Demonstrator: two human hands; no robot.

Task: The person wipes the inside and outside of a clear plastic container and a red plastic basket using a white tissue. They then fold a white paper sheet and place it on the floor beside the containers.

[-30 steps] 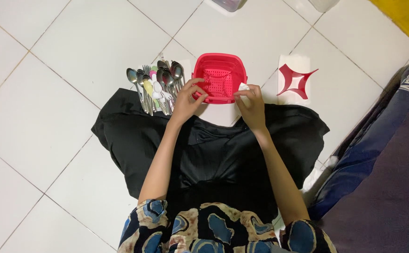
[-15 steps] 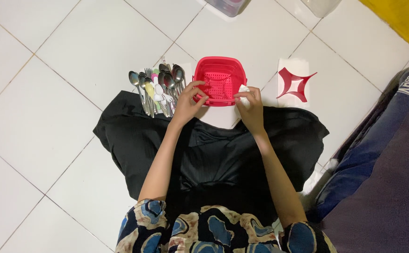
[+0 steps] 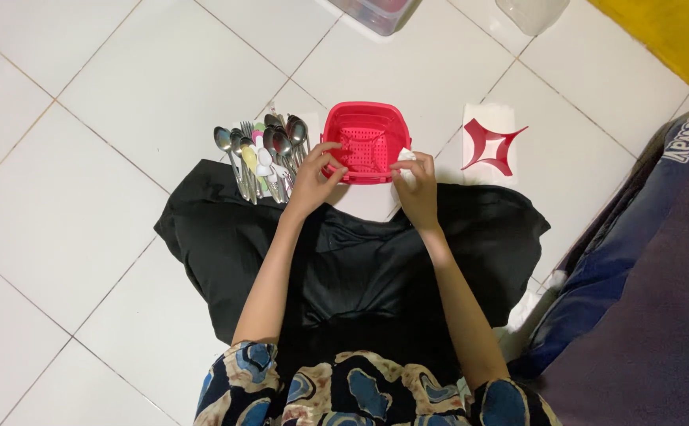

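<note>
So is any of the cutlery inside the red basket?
No, the red basket holds nothing; the cutlery lies on the floor beside it, by the left hand.

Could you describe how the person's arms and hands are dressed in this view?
Both forearms are bare, and neither the left hand nor the right hand wears a glove. No ring or watch is visible. Short patterned sleeves in dark blue, tan and black end near the elbows, above a black skirt.

The left hand point(image 3: 313, 177) grips the near-left rim of a red perforated basket point(image 3: 368, 134) on the white tile floor point(image 3: 108, 87). The right hand point(image 3: 417, 185) presses a white cloth point(image 3: 406, 155) against its right side. Spoons and forks point(image 3: 264, 154) lie just left.
</note>
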